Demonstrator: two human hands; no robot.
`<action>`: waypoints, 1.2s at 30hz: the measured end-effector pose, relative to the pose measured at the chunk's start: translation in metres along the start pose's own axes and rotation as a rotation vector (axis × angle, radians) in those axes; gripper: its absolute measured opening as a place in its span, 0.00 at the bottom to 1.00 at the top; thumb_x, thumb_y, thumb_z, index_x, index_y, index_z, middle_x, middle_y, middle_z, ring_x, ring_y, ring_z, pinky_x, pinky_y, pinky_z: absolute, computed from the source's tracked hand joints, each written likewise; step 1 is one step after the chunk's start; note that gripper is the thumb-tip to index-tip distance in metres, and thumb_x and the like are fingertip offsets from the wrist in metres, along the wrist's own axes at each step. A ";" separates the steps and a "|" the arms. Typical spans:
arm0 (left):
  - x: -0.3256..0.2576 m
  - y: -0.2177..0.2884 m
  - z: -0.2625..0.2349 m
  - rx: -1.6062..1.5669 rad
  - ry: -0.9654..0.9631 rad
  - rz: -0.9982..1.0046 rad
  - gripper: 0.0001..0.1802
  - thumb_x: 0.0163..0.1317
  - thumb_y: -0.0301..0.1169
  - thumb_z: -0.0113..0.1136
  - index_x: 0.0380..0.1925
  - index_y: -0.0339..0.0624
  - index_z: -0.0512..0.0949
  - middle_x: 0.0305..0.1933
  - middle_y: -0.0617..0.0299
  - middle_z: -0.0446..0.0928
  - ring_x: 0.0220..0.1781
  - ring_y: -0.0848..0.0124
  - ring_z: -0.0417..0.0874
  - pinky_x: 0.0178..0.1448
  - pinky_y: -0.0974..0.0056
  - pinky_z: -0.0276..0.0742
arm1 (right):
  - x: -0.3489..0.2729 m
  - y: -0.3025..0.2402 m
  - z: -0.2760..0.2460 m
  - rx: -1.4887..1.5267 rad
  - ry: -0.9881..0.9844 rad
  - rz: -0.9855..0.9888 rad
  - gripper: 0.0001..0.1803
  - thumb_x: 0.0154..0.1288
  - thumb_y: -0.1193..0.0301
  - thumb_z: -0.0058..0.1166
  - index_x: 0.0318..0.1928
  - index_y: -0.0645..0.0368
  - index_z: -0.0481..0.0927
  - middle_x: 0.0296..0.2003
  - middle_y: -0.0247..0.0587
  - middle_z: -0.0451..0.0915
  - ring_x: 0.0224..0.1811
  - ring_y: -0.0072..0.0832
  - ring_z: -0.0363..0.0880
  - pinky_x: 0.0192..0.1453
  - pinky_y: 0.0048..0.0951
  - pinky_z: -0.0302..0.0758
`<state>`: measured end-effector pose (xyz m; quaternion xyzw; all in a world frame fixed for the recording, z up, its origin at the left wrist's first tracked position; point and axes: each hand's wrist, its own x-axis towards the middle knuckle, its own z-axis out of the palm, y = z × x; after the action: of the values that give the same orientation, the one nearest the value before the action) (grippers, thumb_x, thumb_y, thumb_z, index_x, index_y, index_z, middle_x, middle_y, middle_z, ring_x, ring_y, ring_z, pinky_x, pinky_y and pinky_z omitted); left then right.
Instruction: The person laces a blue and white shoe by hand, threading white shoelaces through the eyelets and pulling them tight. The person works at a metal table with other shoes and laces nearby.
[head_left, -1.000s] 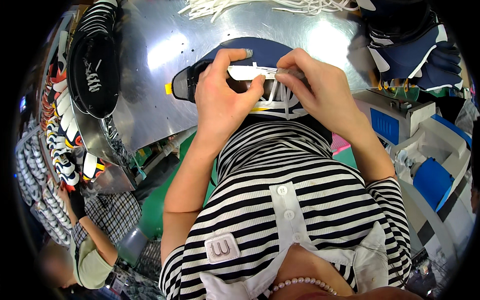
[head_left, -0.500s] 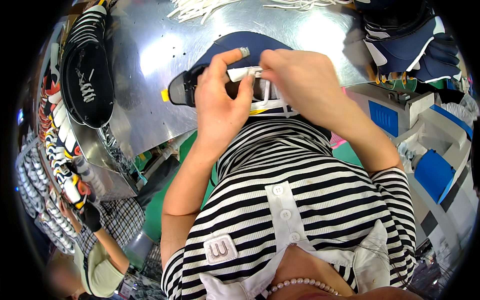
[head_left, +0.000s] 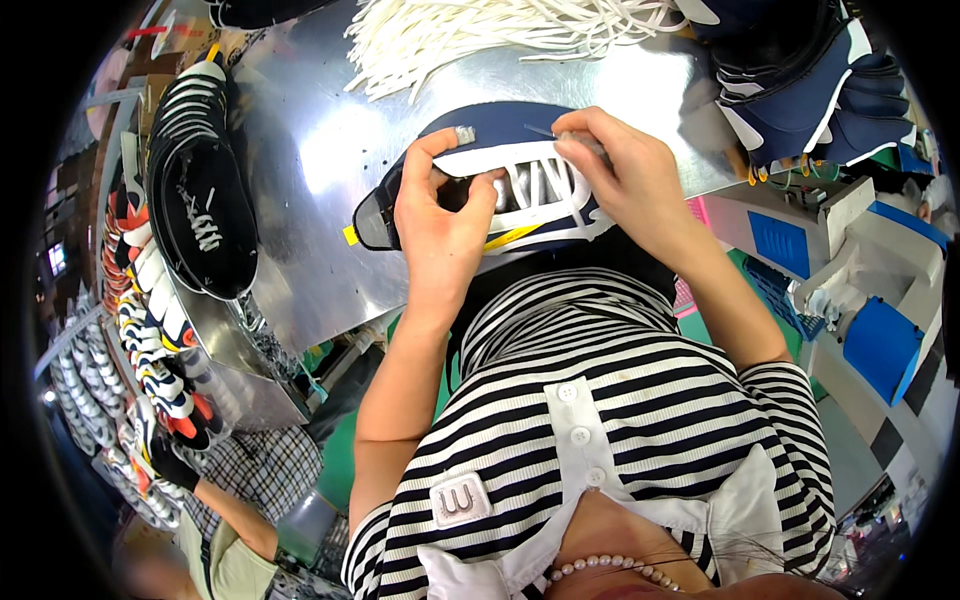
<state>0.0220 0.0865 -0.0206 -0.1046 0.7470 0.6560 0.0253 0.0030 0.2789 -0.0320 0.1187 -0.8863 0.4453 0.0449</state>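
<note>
A navy shoe upper (head_left: 545, 118) with white trim, a yellow stripe and a grey heel with a yellow tab lies sideways on the metal table. White laces (head_left: 540, 185) cross its throat. My left hand (head_left: 440, 215) grips the upper near the heel, thumb in the opening and index finger along the far side; a fingertip is wrapped in something pale. Over the toe half, my right hand (head_left: 625, 175) pinches a small grey tool (head_left: 590, 145) with a thin pointed tip that reaches left over the navy side. The tool's exact kind is hidden by the fingers.
Loose white laces (head_left: 470, 40) are heaped at the table's far side. Black shoe uppers (head_left: 205, 230) stand nested in a row at left, navy uppers (head_left: 800, 90) are stacked at far right. A co-worker's gloved hand (head_left: 175, 465) is among shoes at lower left.
My right hand has left the lace beside my left thumb and moved right, with the tool now showing. The view has shifted, bringing more of the lace heap into sight.
</note>
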 end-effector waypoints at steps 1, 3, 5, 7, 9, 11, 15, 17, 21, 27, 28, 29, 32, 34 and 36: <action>0.001 0.001 -0.001 0.031 0.001 -0.011 0.21 0.59 0.16 0.59 0.53 0.35 0.71 0.34 0.59 0.82 0.37 0.77 0.81 0.43 0.73 0.75 | 0.000 0.006 0.009 -0.014 0.070 -0.002 0.08 0.69 0.67 0.57 0.44 0.56 0.79 0.33 0.40 0.85 0.31 0.37 0.85 0.32 0.32 0.78; 0.000 0.003 -0.009 -0.063 -0.007 -0.006 0.20 0.59 0.15 0.57 0.52 0.37 0.70 0.32 0.63 0.78 0.34 0.78 0.77 0.43 0.72 0.74 | 0.008 0.014 0.019 -0.084 0.147 -0.075 0.09 0.68 0.66 0.58 0.44 0.56 0.80 0.32 0.40 0.85 0.30 0.37 0.84 0.32 0.32 0.78; 0.000 0.006 -0.023 -0.229 -0.061 -0.098 0.22 0.61 0.16 0.56 0.55 0.38 0.67 0.37 0.60 0.78 0.38 0.77 0.78 0.47 0.71 0.75 | 0.017 0.020 0.023 -0.059 0.192 -0.106 0.09 0.68 0.66 0.59 0.44 0.55 0.80 0.30 0.39 0.85 0.28 0.36 0.84 0.31 0.32 0.77; -0.002 0.016 -0.025 -0.194 -0.068 -0.112 0.25 0.63 0.20 0.59 0.60 0.36 0.65 0.43 0.55 0.79 0.44 0.73 0.80 0.51 0.70 0.76 | 0.027 0.025 0.024 0.062 0.201 -0.107 0.11 0.66 0.65 0.61 0.45 0.54 0.80 0.28 0.38 0.84 0.25 0.34 0.83 0.30 0.31 0.76; -0.016 0.016 -0.034 0.131 -0.063 0.073 0.27 0.65 0.23 0.60 0.63 0.33 0.64 0.50 0.51 0.79 0.51 0.67 0.81 0.57 0.65 0.75 | 0.024 0.026 0.014 0.197 0.149 0.012 0.15 0.60 0.59 0.67 0.42 0.54 0.82 0.22 0.36 0.81 0.20 0.28 0.79 0.27 0.29 0.73; -0.032 0.027 -0.040 0.614 -0.064 0.375 0.25 0.60 0.29 0.68 0.56 0.34 0.72 0.52 0.48 0.78 0.53 0.56 0.80 0.59 0.56 0.74 | 0.000 0.012 -0.013 0.108 -0.005 0.104 0.18 0.56 0.56 0.70 0.40 0.54 0.83 0.19 0.35 0.79 0.19 0.25 0.76 0.25 0.28 0.71; -0.028 0.022 -0.012 0.929 -0.132 0.594 0.23 0.52 0.28 0.74 0.47 0.36 0.77 0.46 0.51 0.80 0.46 0.54 0.81 0.51 0.57 0.75 | -0.031 0.004 0.001 -0.190 -0.113 0.021 0.10 0.55 0.66 0.70 0.34 0.52 0.81 0.17 0.31 0.74 0.17 0.22 0.73 0.23 0.24 0.66; -0.014 0.013 -0.003 0.930 -0.125 0.600 0.21 0.52 0.27 0.73 0.45 0.37 0.77 0.43 0.52 0.81 0.42 0.55 0.82 0.50 0.58 0.75 | -0.023 -0.004 0.000 -0.160 -0.061 0.014 0.09 0.55 0.67 0.66 0.33 0.52 0.79 0.19 0.34 0.77 0.20 0.30 0.78 0.24 0.31 0.70; -0.007 0.015 0.000 0.768 -0.141 0.514 0.17 0.54 0.26 0.70 0.43 0.35 0.77 0.38 0.51 0.82 0.40 0.53 0.83 0.45 0.57 0.77 | -0.025 -0.026 -0.025 -0.151 -0.123 -0.103 0.07 0.55 0.68 0.62 0.33 0.52 0.78 0.22 0.38 0.79 0.23 0.38 0.81 0.26 0.40 0.73; 0.007 0.009 -0.007 0.673 0.002 0.588 0.11 0.54 0.23 0.67 0.37 0.36 0.78 0.36 0.51 0.80 0.39 0.52 0.81 0.44 0.54 0.75 | -0.072 -0.014 -0.009 0.195 -0.537 -0.323 0.09 0.49 0.72 0.64 0.34 0.51 0.81 0.23 0.34 0.81 0.24 0.35 0.82 0.28 0.35 0.76; 0.007 0.009 -0.008 0.654 0.014 0.607 0.10 0.55 0.23 0.67 0.37 0.36 0.78 0.36 0.51 0.79 0.39 0.52 0.81 0.44 0.54 0.75 | -0.067 -0.018 -0.020 0.119 -0.520 -0.235 0.09 0.50 0.74 0.65 0.35 0.52 0.84 0.26 0.34 0.83 0.25 0.33 0.82 0.30 0.29 0.77; 0.006 0.010 -0.009 0.646 0.020 0.607 0.10 0.55 0.23 0.67 0.37 0.36 0.78 0.36 0.51 0.79 0.38 0.52 0.81 0.44 0.54 0.75 | -0.063 -0.009 -0.021 0.153 -0.508 -0.114 0.07 0.58 0.73 0.64 0.38 0.55 0.86 0.27 0.36 0.84 0.23 0.24 0.80 0.30 0.24 0.75; -0.002 0.013 -0.009 0.620 0.028 0.626 0.12 0.54 0.23 0.70 0.37 0.34 0.79 0.35 0.54 0.80 0.36 0.62 0.81 0.41 0.63 0.75 | -0.036 -0.013 -0.016 0.248 -0.128 0.176 0.11 0.68 0.70 0.61 0.47 0.62 0.86 0.25 0.31 0.82 0.25 0.12 0.72 0.30 0.19 0.70; -0.011 0.021 -0.002 0.568 -0.010 0.621 0.12 0.55 0.23 0.69 0.39 0.34 0.79 0.35 0.55 0.79 0.35 0.63 0.81 0.42 0.63 0.75 | -0.018 -0.002 -0.001 0.364 -0.013 0.216 0.12 0.65 0.67 0.64 0.43 0.63 0.86 0.24 0.34 0.81 0.23 0.18 0.74 0.29 0.22 0.70; -0.015 0.026 0.002 0.555 -0.025 0.643 0.13 0.56 0.23 0.69 0.41 0.34 0.80 0.35 0.54 0.79 0.35 0.62 0.80 0.42 0.62 0.75 | -0.009 -0.004 0.002 0.498 -0.039 0.266 0.11 0.63 0.67 0.65 0.40 0.62 0.85 0.25 0.34 0.81 0.23 0.19 0.75 0.30 0.23 0.70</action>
<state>0.0316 0.0937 0.0073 0.1525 0.8895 0.4057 -0.1446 0.0130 0.2764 -0.0320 0.0173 -0.7582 0.6489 -0.0617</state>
